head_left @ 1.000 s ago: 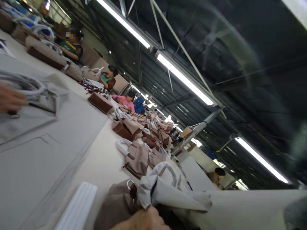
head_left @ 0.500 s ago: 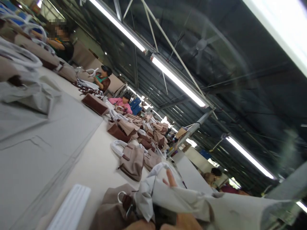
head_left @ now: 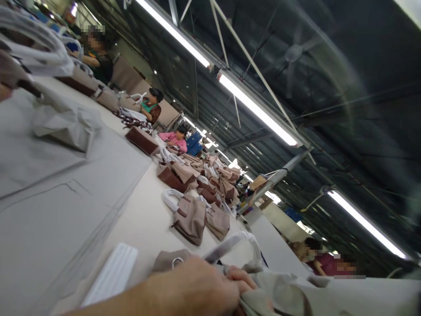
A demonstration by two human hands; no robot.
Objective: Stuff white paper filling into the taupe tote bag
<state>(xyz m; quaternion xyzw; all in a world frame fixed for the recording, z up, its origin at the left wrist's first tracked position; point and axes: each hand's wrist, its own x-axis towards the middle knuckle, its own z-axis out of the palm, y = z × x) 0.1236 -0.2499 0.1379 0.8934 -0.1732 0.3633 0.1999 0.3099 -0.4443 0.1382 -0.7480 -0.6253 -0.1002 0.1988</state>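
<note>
My right hand [head_left: 197, 287] is at the bottom edge, fingers closed on crumpled grey cloth [head_left: 279, 296] that wraps a taupe handbag [head_left: 167, 260]. That bag's white handle [head_left: 235, 242] arches just above my knuckles. Only a sliver of my left hand [head_left: 2, 91] shows at the far left edge. It holds up a second bag by its brown end, with white handles [head_left: 36, 41] above it. A grey cloth bag [head_left: 64, 123] hangs below it onto the table.
Grey mats [head_left: 49, 219] cover the cream table [head_left: 144, 219]. A white ribbed strip [head_left: 112, 274] lies near my right forearm. Several taupe and brown handbags [head_left: 190, 217] line the table beyond. Other people sit along the far side [head_left: 151, 107].
My left hand has lifted its bag up and toward the left edge. My right hand has come over the grey cloth and closed on it, now covering most of the taupe handbag.
</note>
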